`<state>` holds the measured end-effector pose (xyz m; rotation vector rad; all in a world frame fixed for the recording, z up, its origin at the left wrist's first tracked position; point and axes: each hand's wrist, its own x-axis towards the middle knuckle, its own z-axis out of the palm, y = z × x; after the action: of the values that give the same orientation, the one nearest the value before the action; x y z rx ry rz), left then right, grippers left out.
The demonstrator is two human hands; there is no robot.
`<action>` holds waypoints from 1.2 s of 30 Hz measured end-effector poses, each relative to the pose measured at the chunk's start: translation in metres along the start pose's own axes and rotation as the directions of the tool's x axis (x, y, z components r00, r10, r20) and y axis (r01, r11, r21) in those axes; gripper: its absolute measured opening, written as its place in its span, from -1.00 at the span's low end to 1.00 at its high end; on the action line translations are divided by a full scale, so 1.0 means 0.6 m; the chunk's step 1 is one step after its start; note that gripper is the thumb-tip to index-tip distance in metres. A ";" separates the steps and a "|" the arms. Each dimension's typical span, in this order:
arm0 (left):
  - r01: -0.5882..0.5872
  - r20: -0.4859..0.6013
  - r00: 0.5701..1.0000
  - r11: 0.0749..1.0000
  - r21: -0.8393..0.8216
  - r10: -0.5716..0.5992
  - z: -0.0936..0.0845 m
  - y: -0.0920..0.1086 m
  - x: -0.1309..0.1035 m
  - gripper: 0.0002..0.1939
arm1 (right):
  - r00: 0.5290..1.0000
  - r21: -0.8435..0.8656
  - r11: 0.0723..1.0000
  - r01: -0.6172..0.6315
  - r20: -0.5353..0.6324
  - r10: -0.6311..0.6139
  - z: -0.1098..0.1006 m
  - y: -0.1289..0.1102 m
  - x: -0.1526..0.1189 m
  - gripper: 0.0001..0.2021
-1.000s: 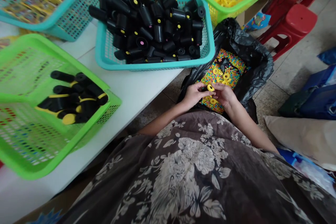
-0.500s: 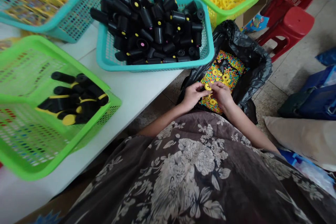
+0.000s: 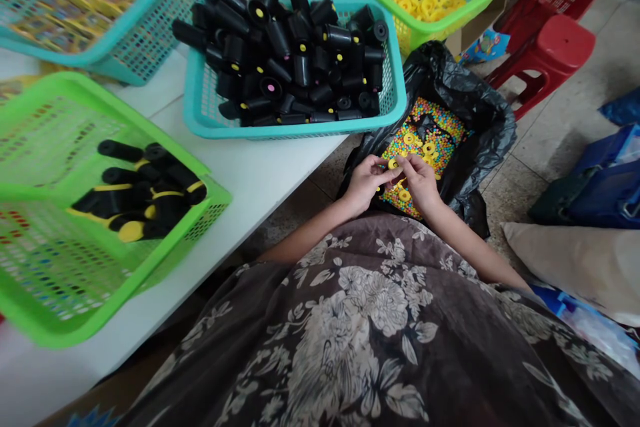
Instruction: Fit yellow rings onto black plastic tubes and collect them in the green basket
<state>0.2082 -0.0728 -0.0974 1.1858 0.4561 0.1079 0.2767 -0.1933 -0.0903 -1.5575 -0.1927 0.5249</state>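
Observation:
My left hand (image 3: 369, 180) is closed on a small yellow ring-shaped plastic piece (image 3: 393, 164), held between thumb and fingers. From the other side, my right hand (image 3: 419, 179) pinches at the same piece; its fingertips partly cover it. Both hands are over a container lined with a black plastic bag (image 3: 487, 120). Inside lie many small multicoloured beads (image 3: 440, 115), with several more yellow ring pieces (image 3: 429, 147) scattered on top. What lies right under my fingers is partly hidden.
On the white table (image 3: 250, 173) stand a turquoise basket (image 3: 295, 130) heaped with black cylindrical parts (image 3: 300, 70), a green basket (image 3: 210, 200) with black-and-yellow parts, and another turquoise basket (image 3: 120, 57). Behind the bag, a green basket (image 3: 425, 25) holds yellow rings. A red stool (image 3: 565, 47) stands right.
Both hands stay together over the beads and keep hold of the yellow piece. The piece is tilted a little differently and my right fingers have shifted slightly. The view has moved slightly.

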 end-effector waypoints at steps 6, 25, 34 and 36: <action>0.021 0.058 0.998 1.000 -0.023 -0.020 0.007 0.015 -0.006 -0.38 | 0.997 0.010 0.998 0.069 -0.036 -0.068 0.001 0.001 -0.003 -0.47; 0.013 0.002 1.000 0.994 -0.105 -0.013 0.012 0.010 -0.009 -0.44 | 0.998 0.102 0.993 0.057 -0.023 -0.055 0.006 0.005 -0.008 -0.49; 0.088 -0.038 0.995 0.987 -0.131 -0.094 0.007 0.014 -0.002 -0.45 | 0.970 -0.216 0.947 0.237 0.001 -0.243 -0.007 0.020 -0.006 -0.53; 0.106 0.003 0.994 0.985 -0.136 -0.107 0.004 0.020 -0.002 -0.44 | 0.924 -0.374 0.852 0.367 0.041 -0.380 -0.015 0.024 -0.006 -0.48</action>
<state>0.2099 -0.0705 -0.0853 1.0255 0.5070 0.0484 0.2749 -0.2040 -0.1038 -1.8417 -0.5880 0.1526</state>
